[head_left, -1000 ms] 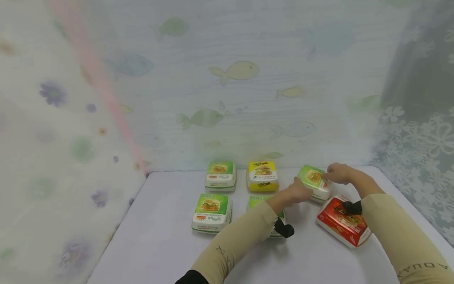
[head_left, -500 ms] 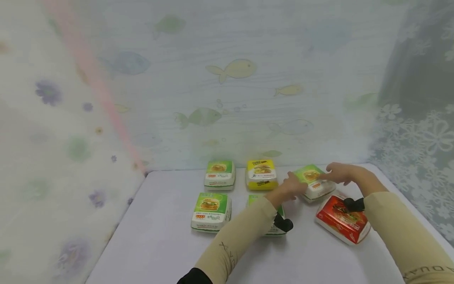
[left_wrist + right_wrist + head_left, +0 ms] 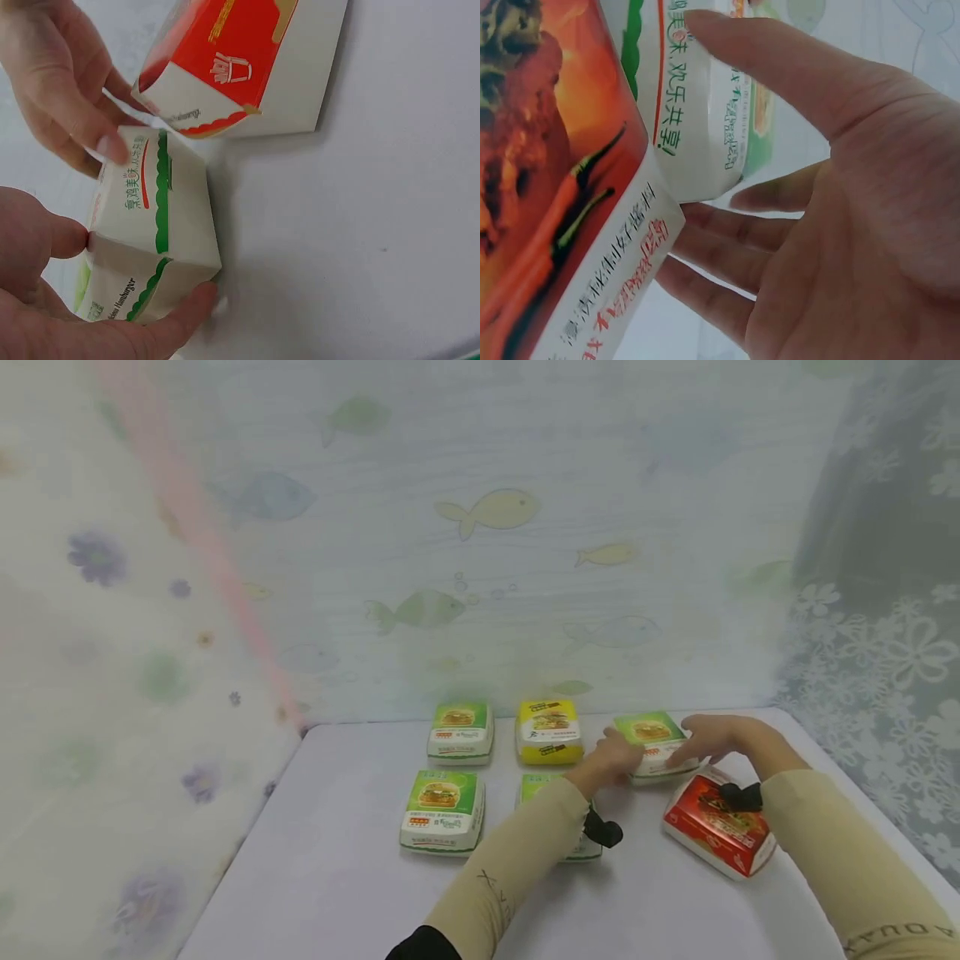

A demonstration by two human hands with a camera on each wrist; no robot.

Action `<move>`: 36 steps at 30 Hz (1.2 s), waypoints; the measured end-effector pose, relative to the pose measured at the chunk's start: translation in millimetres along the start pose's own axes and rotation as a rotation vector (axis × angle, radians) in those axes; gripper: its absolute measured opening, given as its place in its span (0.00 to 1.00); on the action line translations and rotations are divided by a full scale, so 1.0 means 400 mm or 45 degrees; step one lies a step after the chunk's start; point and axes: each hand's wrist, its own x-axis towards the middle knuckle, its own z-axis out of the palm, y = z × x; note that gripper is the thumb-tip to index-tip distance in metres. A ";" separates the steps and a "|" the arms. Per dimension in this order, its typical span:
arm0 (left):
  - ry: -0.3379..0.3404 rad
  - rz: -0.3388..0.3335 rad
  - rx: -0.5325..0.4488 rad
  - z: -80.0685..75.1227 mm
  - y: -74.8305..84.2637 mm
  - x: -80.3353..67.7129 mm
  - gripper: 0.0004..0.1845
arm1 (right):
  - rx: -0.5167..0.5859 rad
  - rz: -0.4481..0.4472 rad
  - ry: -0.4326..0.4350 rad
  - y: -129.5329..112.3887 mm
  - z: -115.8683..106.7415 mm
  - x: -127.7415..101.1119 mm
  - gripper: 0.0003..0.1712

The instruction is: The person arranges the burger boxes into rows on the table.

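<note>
A green-and-white burger box (image 3: 647, 727) sits at the back right of the table, with both hands on it. My left hand (image 3: 613, 756) holds its left side; in the left wrist view the thumb (image 3: 69, 237) presses an edge and the fingers lie along the side wall. My right hand (image 3: 712, 739) is at the box's right side, its thumb (image 3: 780, 56) against the printed front and the other fingers extended and spread beside the box. A red burger box (image 3: 720, 827) stands just in front, turned at an angle, close under my right wrist.
Further left stand a yellow burger box (image 3: 550, 732) and green-and-white boxes, one at the back (image 3: 461, 734) and one in front (image 3: 442, 812). My left forearm partly covers another green box (image 3: 536, 785). A patterned curtain (image 3: 480, 568) hangs behind the white table (image 3: 322, 860).
The green box at the back right has turned to face forward more squarely and shifted slightly left. My right hand has moved from its top to its right front side.
</note>
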 end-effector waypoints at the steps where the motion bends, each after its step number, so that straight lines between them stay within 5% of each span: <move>1: -0.008 0.007 -0.032 -0.001 -0.002 0.005 0.39 | 0.007 -0.004 -0.011 -0.004 0.000 -0.001 0.53; 6: -0.041 0.023 -0.096 -0.001 -0.007 0.020 0.37 | -0.032 0.014 -0.012 -0.011 0.012 0.014 0.42; 18: -0.041 0.043 -0.070 0.000 -0.009 0.017 0.36 | -0.239 0.178 0.065 -0.062 0.035 0.012 0.45; 28: 0.037 0.103 0.133 -0.021 -0.001 0.012 0.34 | -0.118 0.092 0.073 -0.059 0.028 0.031 0.42; 36: 0.075 0.162 0.071 -0.017 0.008 0.025 0.32 | -0.019 0.040 0.146 -0.033 0.015 0.068 0.40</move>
